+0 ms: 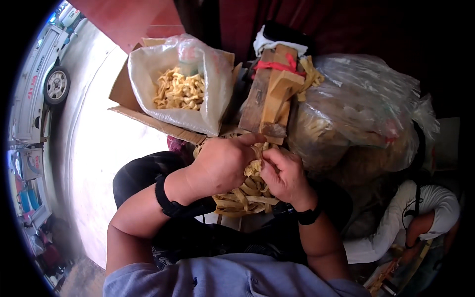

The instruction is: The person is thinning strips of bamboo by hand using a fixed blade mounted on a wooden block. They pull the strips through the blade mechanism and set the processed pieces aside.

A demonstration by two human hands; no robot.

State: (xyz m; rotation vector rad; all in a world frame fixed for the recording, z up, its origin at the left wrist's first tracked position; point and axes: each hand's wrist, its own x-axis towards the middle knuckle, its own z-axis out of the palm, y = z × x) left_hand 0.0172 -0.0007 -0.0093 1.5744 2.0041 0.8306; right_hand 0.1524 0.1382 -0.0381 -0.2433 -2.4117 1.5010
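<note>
My left hand (220, 161) and my right hand (288, 178) are close together above my lap, fingers curled in. Between them is a pale yellow, crinkled strip (253, 168), pinched by both hands; its ends are partly hidden by my fingers. Right below lies a pile of similar flat yellow strips (242, 200). Beyond my left hand, a white plastic bag (215, 106) holds many short, knotted-looking yellow pieces (180, 90). The bag sits inside an open cardboard box (123, 81).
Wooden boards (255, 104) with a red tie (279, 65) stand ahead, beside a dark object on white cloth (258, 44). At right are large clear plastic bags (366, 94). A person in white sleeves (381, 237) works at lower right. A parked vehicle (37, 84) stands far left.
</note>
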